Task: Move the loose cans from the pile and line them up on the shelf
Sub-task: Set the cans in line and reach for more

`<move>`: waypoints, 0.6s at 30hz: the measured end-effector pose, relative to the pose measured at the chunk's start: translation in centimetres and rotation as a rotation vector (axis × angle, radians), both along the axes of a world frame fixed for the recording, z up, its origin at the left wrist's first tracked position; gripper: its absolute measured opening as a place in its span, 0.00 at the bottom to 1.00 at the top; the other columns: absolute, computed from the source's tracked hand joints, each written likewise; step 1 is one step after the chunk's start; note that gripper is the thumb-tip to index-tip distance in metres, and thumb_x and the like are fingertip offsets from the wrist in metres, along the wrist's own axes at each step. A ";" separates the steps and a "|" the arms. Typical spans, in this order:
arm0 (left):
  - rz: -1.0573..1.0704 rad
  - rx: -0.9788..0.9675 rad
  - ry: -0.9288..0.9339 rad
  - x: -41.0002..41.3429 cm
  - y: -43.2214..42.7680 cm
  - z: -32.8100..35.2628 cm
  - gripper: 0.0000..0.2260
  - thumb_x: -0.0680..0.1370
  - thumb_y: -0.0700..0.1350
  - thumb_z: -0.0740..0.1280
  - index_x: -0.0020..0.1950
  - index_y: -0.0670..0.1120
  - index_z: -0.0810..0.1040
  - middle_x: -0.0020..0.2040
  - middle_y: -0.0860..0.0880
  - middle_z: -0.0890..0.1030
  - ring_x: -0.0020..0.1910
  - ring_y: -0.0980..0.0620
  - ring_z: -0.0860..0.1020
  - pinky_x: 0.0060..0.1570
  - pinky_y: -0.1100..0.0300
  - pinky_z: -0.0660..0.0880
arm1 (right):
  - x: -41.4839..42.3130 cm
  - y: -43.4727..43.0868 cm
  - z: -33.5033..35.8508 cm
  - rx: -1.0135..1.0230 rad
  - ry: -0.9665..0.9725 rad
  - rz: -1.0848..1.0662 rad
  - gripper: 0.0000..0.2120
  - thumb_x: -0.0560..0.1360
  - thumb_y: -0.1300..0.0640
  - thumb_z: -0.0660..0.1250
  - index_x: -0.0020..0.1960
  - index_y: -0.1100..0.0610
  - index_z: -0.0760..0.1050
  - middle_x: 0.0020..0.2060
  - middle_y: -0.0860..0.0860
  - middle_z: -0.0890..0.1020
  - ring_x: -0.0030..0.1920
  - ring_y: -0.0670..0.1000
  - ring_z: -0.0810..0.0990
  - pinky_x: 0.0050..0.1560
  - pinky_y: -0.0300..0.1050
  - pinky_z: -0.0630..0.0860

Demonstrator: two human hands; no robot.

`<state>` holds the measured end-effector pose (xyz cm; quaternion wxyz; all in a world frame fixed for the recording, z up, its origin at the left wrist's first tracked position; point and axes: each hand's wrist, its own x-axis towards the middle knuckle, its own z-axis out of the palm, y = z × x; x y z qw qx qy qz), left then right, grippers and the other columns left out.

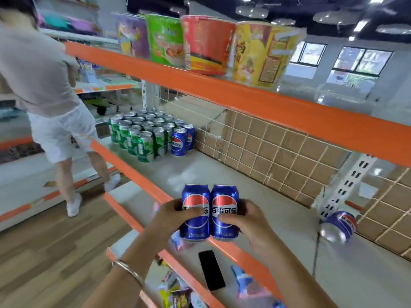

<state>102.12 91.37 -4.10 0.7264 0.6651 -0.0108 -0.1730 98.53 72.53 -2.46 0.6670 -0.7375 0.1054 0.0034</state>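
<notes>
- Two blue Pepsi cans, the left can [195,194] and the right can [224,195], are upright and touching side by side, labels facing the camera. They are in the air at the orange front rail [133,172] of the middle shelf [222,172], with their bases in front of the rail rather than on the shelf board.
- The left hand [175,215] wraps the left can, its thumb lying across the label and its fingers curled behind. The right hand [242,221] grips the right can the same way.
- One more blue can [338,227] lies on its side on the same shelf, well off to the right near the upright post. It looks like what is left of the loose pile.
- At the far left end of the shelf, two blue cans [179,142] stand just beside a tight block of green cans [138,134].
- The step in hand appears to be the carry, with both cans gripped and neither placed.
- The next move likely calls for taking the pair left along the shelf and setting them down upright. They should go next to the standing blue cans, labels forward, without knocking the row.
- A black phone [211,270] lies on the shelf below.
- Instant noodle tubs [206,45] sit on the top shelf.
- Another person [44,74] stands at the left.
</notes>
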 end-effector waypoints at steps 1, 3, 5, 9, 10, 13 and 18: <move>0.017 0.004 -0.006 0.8 1.6 -0.1 0.30 0.52 0.52 0.78 0.52 0.42 0.82 0.48 0.41 0.85 0.49 0.41 0.83 0.55 0.45 0.78 | 0.9 1.6 0.1 -0.005 -0.009 0.005 0.15 0.60 0.67 0.76 0.43 0.57 0.79 0.40 0.57 0.85 0.43 0.57 0.84 0.50 0.58 0.80; 0.046 0.018 -0.018 2.4 4.3 -0.2 0.30 0.52 0.53 0.79 0.51 0.43 0.82 0.47 0.42 0.85 0.49 0.41 0.83 0.56 0.42 0.77 | 2.5 4.3 0.0 0.003 -0.023 0.022 0.13 0.63 0.72 0.74 0.43 0.58 0.78 0.36 0.54 0.85 0.40 0.55 0.84 0.46 0.54 0.81; 0.060 0.031 -0.029 3.6 6.3 -0.4 0.30 0.52 0.53 0.79 0.50 0.44 0.82 0.47 0.43 0.85 0.49 0.42 0.83 0.55 0.42 0.77 | 3.7 6.4 0.0 0.067 -0.021 0.055 0.12 0.66 0.75 0.70 0.43 0.61 0.77 0.31 0.51 0.84 0.33 0.49 0.84 0.34 0.44 0.80; 0.071 0.041 -0.039 5.5 8.8 -0.7 0.28 0.53 0.53 0.78 0.50 0.45 0.82 0.46 0.44 0.85 0.47 0.43 0.83 0.54 0.44 0.78 | 5.7 9.0 -0.3 0.142 -0.016 0.057 0.13 0.66 0.78 0.68 0.41 0.61 0.77 0.31 0.54 0.84 0.30 0.49 0.83 0.29 0.40 0.78; 0.073 0.034 -0.039 5.8 9.1 -0.9 0.28 0.54 0.53 0.78 0.51 0.44 0.81 0.46 0.44 0.85 0.48 0.43 0.83 0.54 0.44 0.79 | 6.3 9.4 -0.4 0.146 -0.013 0.048 0.12 0.66 0.77 0.69 0.42 0.61 0.77 0.32 0.55 0.83 0.31 0.49 0.83 0.29 0.40 0.78; 0.130 -0.011 -0.041 7.1 9.7 -1.8 0.28 0.53 0.51 0.78 0.51 0.43 0.81 0.46 0.42 0.85 0.47 0.43 0.83 0.51 0.47 0.80 | 7.9 10.1 -1.0 0.132 0.006 0.017 0.11 0.66 0.76 0.70 0.45 0.65 0.77 0.32 0.55 0.84 0.32 0.50 0.83 0.31 0.41 0.78; 0.256 -0.018 -0.037 9.7 9.8 -2.8 0.17 0.64 0.39 0.78 0.51 0.43 0.81 0.44 0.44 0.85 0.39 0.50 0.82 0.39 0.59 0.78 | 12.2 10.6 -1.6 0.092 -0.018 -0.015 0.11 0.65 0.73 0.73 0.42 0.60 0.80 0.38 0.59 0.84 0.39 0.56 0.83 0.45 0.51 0.79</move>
